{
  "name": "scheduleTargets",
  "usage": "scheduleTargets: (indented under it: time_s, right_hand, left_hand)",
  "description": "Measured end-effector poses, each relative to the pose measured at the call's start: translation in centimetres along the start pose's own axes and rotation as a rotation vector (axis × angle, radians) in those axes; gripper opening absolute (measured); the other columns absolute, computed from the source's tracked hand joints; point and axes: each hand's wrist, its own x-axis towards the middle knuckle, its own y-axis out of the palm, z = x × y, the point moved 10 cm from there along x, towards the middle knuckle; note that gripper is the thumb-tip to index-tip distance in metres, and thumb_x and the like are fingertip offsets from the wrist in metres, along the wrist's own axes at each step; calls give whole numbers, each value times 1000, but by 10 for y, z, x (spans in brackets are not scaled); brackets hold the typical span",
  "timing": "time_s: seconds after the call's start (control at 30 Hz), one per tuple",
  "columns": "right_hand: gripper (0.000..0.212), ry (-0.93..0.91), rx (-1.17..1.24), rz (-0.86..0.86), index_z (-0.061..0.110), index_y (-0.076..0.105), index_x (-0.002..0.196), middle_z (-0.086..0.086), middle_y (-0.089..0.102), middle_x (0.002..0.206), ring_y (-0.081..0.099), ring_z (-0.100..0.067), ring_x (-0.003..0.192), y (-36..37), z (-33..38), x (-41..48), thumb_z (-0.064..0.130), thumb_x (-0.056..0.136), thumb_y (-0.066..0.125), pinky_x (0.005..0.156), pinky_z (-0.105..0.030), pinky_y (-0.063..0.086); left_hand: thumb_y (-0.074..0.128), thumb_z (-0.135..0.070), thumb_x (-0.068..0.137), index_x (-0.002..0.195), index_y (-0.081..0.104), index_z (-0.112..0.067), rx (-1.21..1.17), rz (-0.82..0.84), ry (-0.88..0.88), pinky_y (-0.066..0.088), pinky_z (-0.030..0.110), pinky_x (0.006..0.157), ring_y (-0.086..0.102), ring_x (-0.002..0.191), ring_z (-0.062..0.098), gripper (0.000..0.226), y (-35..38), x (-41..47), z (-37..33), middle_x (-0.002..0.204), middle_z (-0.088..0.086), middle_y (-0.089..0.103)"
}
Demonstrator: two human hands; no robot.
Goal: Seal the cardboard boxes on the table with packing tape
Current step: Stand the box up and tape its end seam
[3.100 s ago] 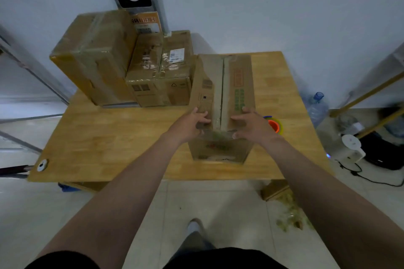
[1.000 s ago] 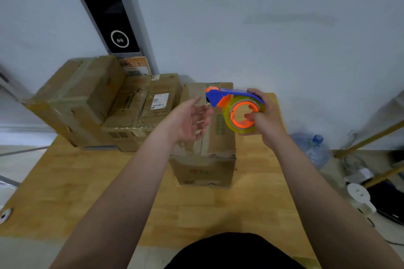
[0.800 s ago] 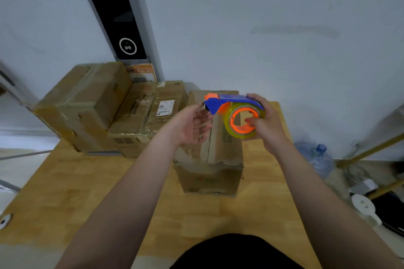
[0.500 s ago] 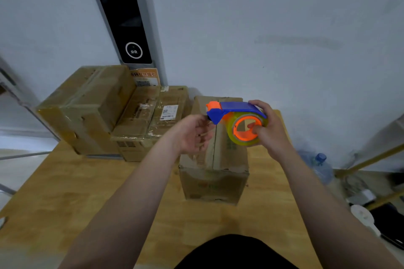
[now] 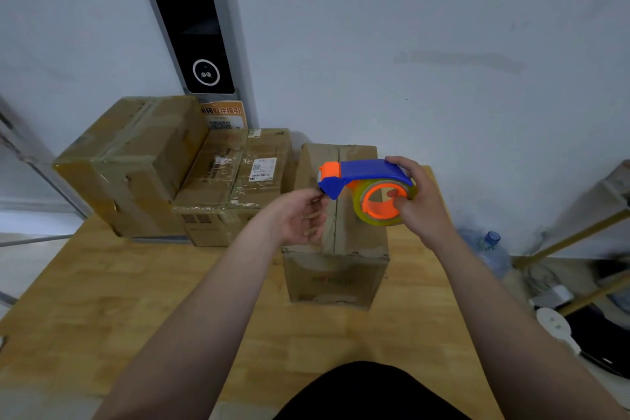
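narrow box [image 5: 335, 269]: my landmark. It stands on the table [image 5: 102, 300] with its top flaps folded down and a bare seam running along the middle. I cannot see what is inside.
tape dispenser [image 5: 364, 176]: blue with an orange tip, held in the air over the top of the narrow box.
tape roll [image 5: 387, 215]: clear yellowish tape on an orange hub in the dispenser, over the narrow box's right flap.
right hand [image 5: 422, 204]: grips the tape dispenser, fingers curled over the blue cover and one digit inside the orange hub.
left hand [image 5: 300, 216]: over the narrow box's left flap, fingers curled, tips at the dispenser's blue nose. I cannot tell whether they pinch a tape end.
flat boxes [image 5: 235, 187]: just left of the narrow box, closed, with glossy tape across their tops and a white label. Contents are hidden.
big box [image 5: 136, 160]: further left of the narrow box, closed and taped. Contents are hidden.
water bottle [image 5: 491, 249]: right of the narrow box, past the table edge; it has a blue cap and is partly covered by my right arm.
hard to make out: the print on the narrow box's near face is blurred.
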Motion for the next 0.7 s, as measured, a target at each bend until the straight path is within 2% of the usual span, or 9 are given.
scheduleTargets:
  time_s: [0.07,0.13,0.2,0.3,0.4,0.47,0.57,0.63,0.7]
  right_hand:
    - [79,-24,-45,11,39,47,143,6,50,141,47,-9,131,1,1,-5,-8,81,55,105,-40,49]
    - [86,-47,-76,28,43,35,151,5,45,145,43,-2,131,4,2,-11,-8,85,57,104,-24,45]
    - [92,-85,-130,62,42,29,155,-1,47,138,47,4,121,9,1,-16,-10,85,59,98,-10,39]
    - [100,-145,-219,132,47,27,155,-5,45,117,52,-10,108,17,-2,-25,-8,80,62,94,-11,39]
    - [101,-198,-302,146,45,26,155,-4,41,111,49,-17,101,19,-7,-35,-9,79,64,88,-8,38]
    - [98,-204,-331,134,40,29,156,-3,41,112,48,-16,102,17,-12,-40,-9,79,64,88,-14,42]
    - [98,-222,-390,136,43,31,155,1,40,118,49,-17,105,15,-17,-44,-9,79,63,86,-35,50]
    - [99,-265,-443,143,46,32,153,1,39,121,50,-18,106,14,-18,-46,-9,77,62,83,-44,53]
    - [95,-297,-457,114,41,37,152,0,40,122,49,-18,108,5,-21,-46,-11,77,61,83,-46,53]
  left_hand:
    - [69,-31,95,90,70,-20,75,-76,40,54,32,72,67,86,14,12,-7,3,1,87,-8,72]
    - [70,-28,95,97,69,-19,142,-166,97,56,36,81,70,95,16,8,-16,8,2,89,-6,76]
    - [67,-23,96,97,68,-18,167,-208,152,56,36,80,71,91,17,4,-21,14,3,86,-3,76]
    - [62,-18,99,91,66,-18,207,-250,223,50,30,70,60,74,12,10,-31,20,2,81,-2,68]
    - [51,-12,102,84,69,-17,371,-303,357,36,27,62,46,69,15,26,-38,21,-7,71,-3,65]
    - [48,-13,104,85,71,-18,464,-335,417,35,25,59,48,69,14,30,-39,19,-11,74,-2,67]
    - [48,-14,106,97,74,-14,556,-334,457,34,24,54,48,62,7,27,-36,22,-8,82,-2,67]
    - [50,-18,106,99,74,-13,579,-336,477,36,24,57,53,67,5,25,-35,26,-4,83,-5,67]
    - [53,-27,106,97,71,-15,575,-398,478,38,26,60,60,78,9,24,-49,27,-3,84,-6,67]
